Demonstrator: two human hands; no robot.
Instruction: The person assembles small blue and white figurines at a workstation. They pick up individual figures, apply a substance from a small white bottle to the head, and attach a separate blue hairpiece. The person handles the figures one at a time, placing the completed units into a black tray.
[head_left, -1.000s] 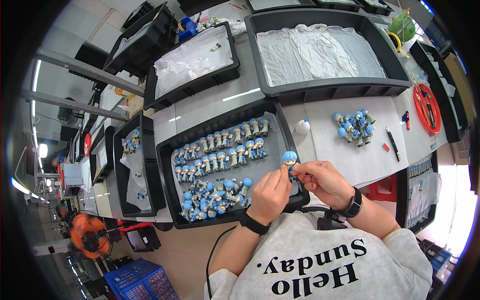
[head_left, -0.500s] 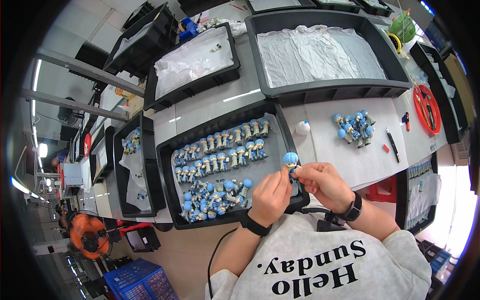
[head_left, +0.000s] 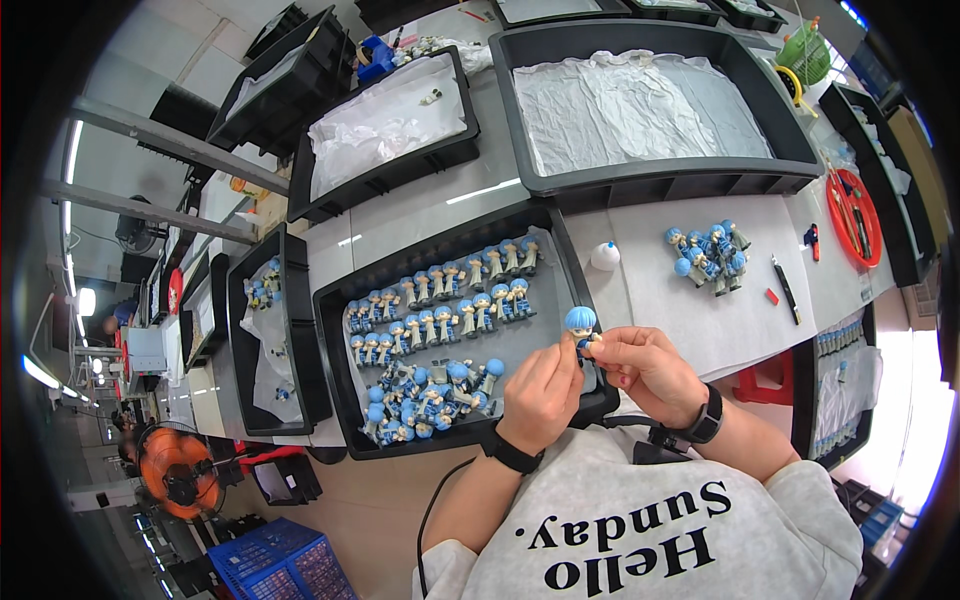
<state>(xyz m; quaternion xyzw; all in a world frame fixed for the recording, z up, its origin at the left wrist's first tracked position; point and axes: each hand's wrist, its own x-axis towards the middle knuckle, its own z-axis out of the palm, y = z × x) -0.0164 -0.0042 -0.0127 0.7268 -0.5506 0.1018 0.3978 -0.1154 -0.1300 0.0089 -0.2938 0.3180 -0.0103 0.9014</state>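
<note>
Between both hands I hold a small blue-haired figurine [head_left: 580, 321] upright, its head showing above my fingers. My left hand [head_left: 543, 395] pinches its body from one side. From the other side, the thumb and fingertips of my right hand [head_left: 652, 368] grip it. The lower part of the figurine is mostly hidden by the fingers. Beneath and left of my hands sits a black tray [head_left: 440, 236] lined with grey sheet. Standing figurines [head_left: 427, 325] line up in rows in it, and a loose heap of figurines [head_left: 425, 400] lies at its near side.
On white paper [head_left: 650, 310] to the right lies a pile of figurines [head_left: 708, 255], with a black pen [head_left: 786, 290] beside it. A white squeeze bottle [head_left: 605, 256] stands near the tray's edge. Beyond is a larger black tray [head_left: 660, 180]; a red round dish [head_left: 853, 220] sits far right.
The figurine's head has tilted and turned very slightly between my fingers. Both hands stay in nearly the same place.
</note>
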